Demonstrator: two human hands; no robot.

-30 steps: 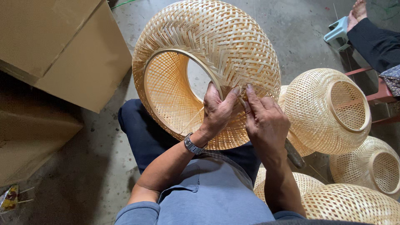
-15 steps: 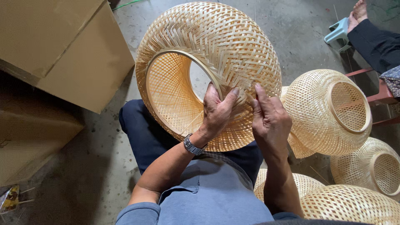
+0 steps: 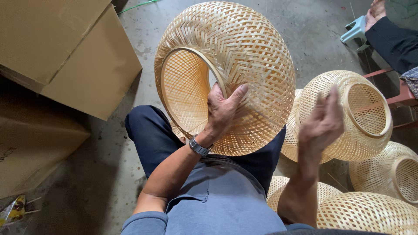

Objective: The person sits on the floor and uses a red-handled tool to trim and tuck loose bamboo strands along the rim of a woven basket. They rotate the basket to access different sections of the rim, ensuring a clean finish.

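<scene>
At nine o'clock we see two brown cardboard boxes [image 3: 65, 52] stacked on the concrete floor [image 3: 143, 35], with a small crumpled wrapper [image 3: 15, 209] down at eight o'clock. Our knees in dark trousers [image 3: 152, 135] sit near the centre. On them we prop the large woven bamboo shade [image 3: 235, 56], tilted so its hooped opening faces ten o'clock. Our left hand [image 3: 222, 111] has its grip clamped on the rim of that opening, thumb inside, fingers pressed flat on the weave outside; a metal wristwatch [image 3: 199, 147] rings the wrist. Our right hand [image 3: 322, 124], at three o'clock of the shade, is off it and blurred, its grip apart, fingers spread and holding nothing. Behind it lies a second woven shade [image 3: 348, 113], with more shades [image 3: 392, 174] at four and five o'clock. At one o'clock another person's dark sleeve [image 3: 392, 41] rests beside a small pale blue stool [image 3: 355, 30].
</scene>
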